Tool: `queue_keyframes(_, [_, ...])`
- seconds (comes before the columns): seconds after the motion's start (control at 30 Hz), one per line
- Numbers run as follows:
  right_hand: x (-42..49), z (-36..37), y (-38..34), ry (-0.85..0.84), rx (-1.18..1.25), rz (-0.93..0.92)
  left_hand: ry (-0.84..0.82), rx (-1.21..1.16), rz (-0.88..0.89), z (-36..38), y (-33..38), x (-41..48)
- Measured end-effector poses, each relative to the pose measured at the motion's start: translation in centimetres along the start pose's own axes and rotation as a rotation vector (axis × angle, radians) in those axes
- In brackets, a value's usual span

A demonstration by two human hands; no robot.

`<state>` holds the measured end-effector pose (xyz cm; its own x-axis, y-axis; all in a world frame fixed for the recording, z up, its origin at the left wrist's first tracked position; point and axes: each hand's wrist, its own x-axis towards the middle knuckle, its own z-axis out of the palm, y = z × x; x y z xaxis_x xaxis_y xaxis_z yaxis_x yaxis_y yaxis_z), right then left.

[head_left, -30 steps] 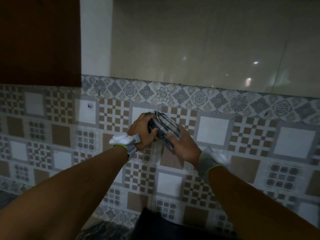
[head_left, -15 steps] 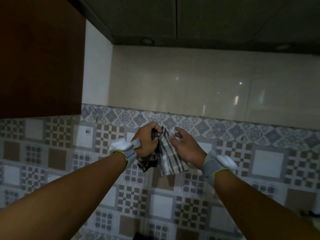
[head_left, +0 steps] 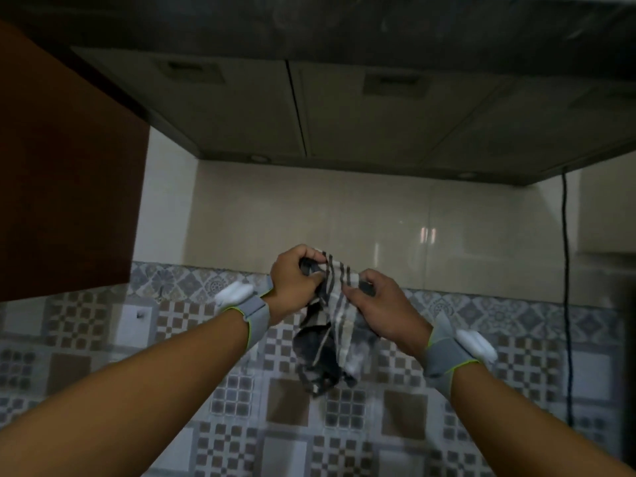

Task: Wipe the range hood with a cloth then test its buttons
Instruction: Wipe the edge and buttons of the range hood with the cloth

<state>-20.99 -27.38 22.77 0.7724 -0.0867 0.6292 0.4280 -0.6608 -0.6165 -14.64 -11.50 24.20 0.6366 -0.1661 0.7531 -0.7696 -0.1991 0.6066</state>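
Cloth (head_left: 335, 315): striped, grey and pale, bunched. Held in the air in front of the wall, about mid-frame, below the range hood (head_left: 361, 125) and well apart from it; no contact between the two.

Grip: left hand (head_left: 294, 282) has its fingers curled round the cloth's upper end, thumb pressed onto the fabric. Right hand (head_left: 385, 311) pinches the cloth just beside it, fingers curled over the top edge. The upper edge runs between the two hands; the rest hangs loose below them in dark folds. Lower tip is blurred.

Wrists: a grey wristband (head_left: 254, 313) with a yellow-green edge on the left forearm, and a matching one on the right, each carrying a white device.

Range hood: seen from below, dim. The underside shows two flat panels with a dark seam between them; a darker front edge runs across the top of the frame. Buttons not made out.

Surroundings: glossy cream wall tiles (head_left: 309, 218) directly under the hood, with light reflections. Below them a band of floral tiles, then brown-and-white patterned tiles (head_left: 241, 390). Dark brown cupboard (head_left: 69, 184) at left, beside the hood. A black cable (head_left: 566, 287) hangs down the wall at right.
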Motion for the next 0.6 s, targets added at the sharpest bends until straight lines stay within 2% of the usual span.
queue_keyframes(0.13, [-1.4,-3.0,-0.9,0.046,-0.059,-0.097,-0.060,-0.025,-0.002,1.1,3.4,0.0])
queue_keyframes(0.23, [-2.3,-5.0,-1.7,0.146,-0.144,-0.168,-0.050,-0.075,-0.002,2.3,5.9,-0.3])
queue_keyframes(0.33, [-3.6,-6.6,-2.6,0.251,-0.259,-0.281,-0.025,-0.163,-0.087,3.6,8.0,-0.6])
queue_keyframes(0.43, [-4.8,-8.3,-3.7,0.331,-0.439,-0.379,-0.026,-0.347,-0.209,4.9,10.5,-0.8])
queue_keyframes(0.6, [-6.9,-10.6,-5.0,0.394,-0.659,-0.352,-0.241,-0.720,-0.439,6.6,14.8,-1.9])
